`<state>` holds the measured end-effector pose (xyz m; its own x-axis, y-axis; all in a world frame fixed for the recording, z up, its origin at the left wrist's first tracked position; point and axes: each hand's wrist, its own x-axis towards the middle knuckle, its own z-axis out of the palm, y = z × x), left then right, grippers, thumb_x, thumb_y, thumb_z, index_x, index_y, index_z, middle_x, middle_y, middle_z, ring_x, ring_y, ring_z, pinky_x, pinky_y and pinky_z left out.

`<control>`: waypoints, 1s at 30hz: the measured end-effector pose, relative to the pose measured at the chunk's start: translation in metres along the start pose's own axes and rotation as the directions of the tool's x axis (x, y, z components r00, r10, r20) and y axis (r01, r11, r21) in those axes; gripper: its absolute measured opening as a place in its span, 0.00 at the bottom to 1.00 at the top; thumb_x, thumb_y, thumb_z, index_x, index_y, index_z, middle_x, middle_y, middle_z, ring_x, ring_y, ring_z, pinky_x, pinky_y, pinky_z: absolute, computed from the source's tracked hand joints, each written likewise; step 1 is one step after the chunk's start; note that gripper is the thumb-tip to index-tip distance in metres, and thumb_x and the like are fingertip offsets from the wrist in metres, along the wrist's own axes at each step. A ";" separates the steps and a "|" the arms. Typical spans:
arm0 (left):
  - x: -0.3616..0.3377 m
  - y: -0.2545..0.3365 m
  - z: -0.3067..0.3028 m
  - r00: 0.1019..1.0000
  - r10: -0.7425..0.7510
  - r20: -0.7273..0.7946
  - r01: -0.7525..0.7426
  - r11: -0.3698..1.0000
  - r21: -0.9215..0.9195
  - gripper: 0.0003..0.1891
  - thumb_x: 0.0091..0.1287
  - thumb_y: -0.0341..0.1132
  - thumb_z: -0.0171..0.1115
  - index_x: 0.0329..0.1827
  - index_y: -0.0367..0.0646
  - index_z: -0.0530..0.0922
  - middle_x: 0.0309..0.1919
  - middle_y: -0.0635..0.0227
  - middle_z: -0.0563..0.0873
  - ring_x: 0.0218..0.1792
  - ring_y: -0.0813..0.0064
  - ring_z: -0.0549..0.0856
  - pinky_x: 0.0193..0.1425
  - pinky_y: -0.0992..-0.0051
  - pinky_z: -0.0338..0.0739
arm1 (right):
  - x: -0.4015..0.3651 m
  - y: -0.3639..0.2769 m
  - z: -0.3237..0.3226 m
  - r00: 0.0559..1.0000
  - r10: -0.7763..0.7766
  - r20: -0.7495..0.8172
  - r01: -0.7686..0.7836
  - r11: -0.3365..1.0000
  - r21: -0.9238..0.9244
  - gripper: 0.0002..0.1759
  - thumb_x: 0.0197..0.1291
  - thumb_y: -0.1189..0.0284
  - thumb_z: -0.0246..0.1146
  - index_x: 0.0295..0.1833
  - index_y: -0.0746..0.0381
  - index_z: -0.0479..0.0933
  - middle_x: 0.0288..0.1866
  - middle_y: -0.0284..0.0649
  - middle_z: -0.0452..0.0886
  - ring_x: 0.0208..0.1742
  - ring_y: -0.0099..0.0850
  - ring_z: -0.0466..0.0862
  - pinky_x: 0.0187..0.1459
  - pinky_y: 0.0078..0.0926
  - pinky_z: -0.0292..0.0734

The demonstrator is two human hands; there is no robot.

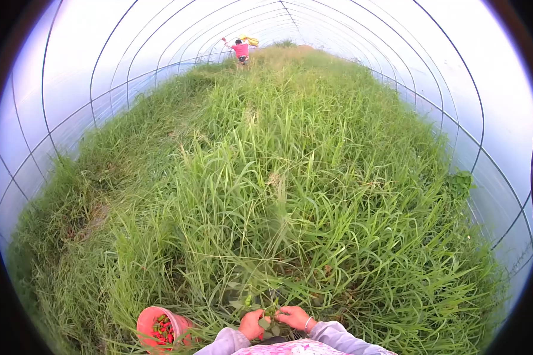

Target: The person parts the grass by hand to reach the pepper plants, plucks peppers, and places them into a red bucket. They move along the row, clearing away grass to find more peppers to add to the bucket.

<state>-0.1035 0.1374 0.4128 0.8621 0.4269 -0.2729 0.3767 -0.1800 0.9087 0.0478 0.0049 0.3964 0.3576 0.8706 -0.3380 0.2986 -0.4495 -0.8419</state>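
Observation:
Low at the front, my left hand (252, 325) is closed, with a bit of a red pepper (261, 336) showing under its fingers. Beside it, my right hand (294, 318) has its fingertips pinched at a leafy green plant (272, 327); the exact grip is too small to make out. A bracelet circles the right wrist. Left of my hands, a pink bucket (187, 329) leans in the grass, holding several red peppers (162, 331) and some green bits.
Tall green grass (290, 195) fills the ground inside a plastic-covered tunnel with curved metal ribs (482, 118). A trampled strip (106, 207) runs along the left. Far off, a person in a pink top (241, 50) stands near something yellow (251, 41).

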 end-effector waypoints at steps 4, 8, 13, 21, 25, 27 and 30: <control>-0.007 0.013 -0.005 1.000 -0.019 0.010 0.021 0.953 -0.303 0.08 0.61 0.33 0.60 0.33 0.36 0.76 0.19 0.69 0.81 0.15 0.84 0.76 0.16 0.78 0.70 | 0.002 0.012 0.003 0.999 0.028 -0.016 -0.027 0.996 0.083 0.16 0.55 0.58 0.63 0.44 0.56 0.80 0.34 0.42 0.83 0.35 0.30 0.82 0.41 0.27 0.74; -0.018 0.031 -0.013 0.996 -0.064 0.067 0.079 0.965 -0.249 0.08 0.60 0.32 0.60 0.37 0.36 0.76 0.17 0.71 0.78 0.15 0.83 0.76 0.17 0.78 0.72 | 0.003 0.020 0.007 0.999 -0.029 -0.027 0.033 0.992 0.124 0.14 0.54 0.60 0.63 0.43 0.56 0.80 0.33 0.40 0.83 0.34 0.28 0.81 0.41 0.25 0.74; -0.024 0.055 -0.031 0.988 -0.093 0.125 0.119 0.969 -0.217 0.10 0.60 0.33 0.59 0.43 0.40 0.77 0.16 0.70 0.78 0.16 0.82 0.78 0.18 0.77 0.73 | -0.005 0.022 -0.022 0.987 0.132 -0.088 -0.112 0.973 0.199 0.12 0.55 0.65 0.64 0.41 0.60 0.80 0.26 0.28 0.78 0.26 0.16 0.73 0.29 0.19 0.70; -0.009 0.034 -0.007 0.984 -0.172 -0.050 0.163 0.976 -0.145 0.14 0.60 0.38 0.60 0.47 0.44 0.78 0.17 0.62 0.79 0.08 0.78 0.74 0.17 0.75 0.73 | 0.001 -0.009 -0.022 0.933 0.218 0.285 -0.333 0.821 0.463 0.12 0.57 0.70 0.62 0.46 0.62 0.79 0.26 0.25 0.76 0.20 0.14 0.68 0.22 0.13 0.61; -0.006 0.035 -0.009 0.986 -0.082 -0.145 0.085 0.996 0.016 0.17 0.58 0.44 0.60 0.46 0.44 0.79 0.21 0.58 0.81 0.16 0.69 0.80 0.26 0.69 0.75 | -0.001 -0.004 -0.022 0.925 0.245 0.290 -0.362 0.797 0.484 0.11 0.57 0.71 0.63 0.45 0.62 0.79 0.26 0.25 0.76 0.20 0.14 0.68 0.22 0.14 0.62; -0.001 0.018 -0.001 0.973 0.061 -0.221 -0.033 0.991 0.129 0.19 0.57 0.47 0.59 0.46 0.44 0.79 0.22 0.56 0.82 0.21 0.63 0.82 0.31 0.66 0.76 | 0.000 -0.012 -0.023 0.924 0.257 0.284 -0.369 0.796 0.480 0.10 0.57 0.70 0.63 0.44 0.62 0.80 0.25 0.24 0.76 0.21 0.14 0.69 0.22 0.13 0.61; 0.010 0.014 0.003 0.998 -0.001 -0.064 0.015 0.975 0.220 0.22 0.56 0.47 0.59 0.52 0.49 0.78 0.26 0.55 0.82 0.25 0.61 0.83 0.35 0.64 0.77 | 0.006 -0.009 -0.017 0.933 0.229 0.278 -0.332 0.846 0.417 0.09 0.57 0.71 0.63 0.43 0.61 0.80 0.24 0.25 0.76 0.20 0.14 0.69 0.21 0.13 0.61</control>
<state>-0.0888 0.1370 0.4215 0.8383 0.4828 -0.2535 0.4553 -0.3640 0.8125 0.0623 0.0114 0.4092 0.1555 0.7651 -0.6249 -0.2349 -0.5858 -0.7757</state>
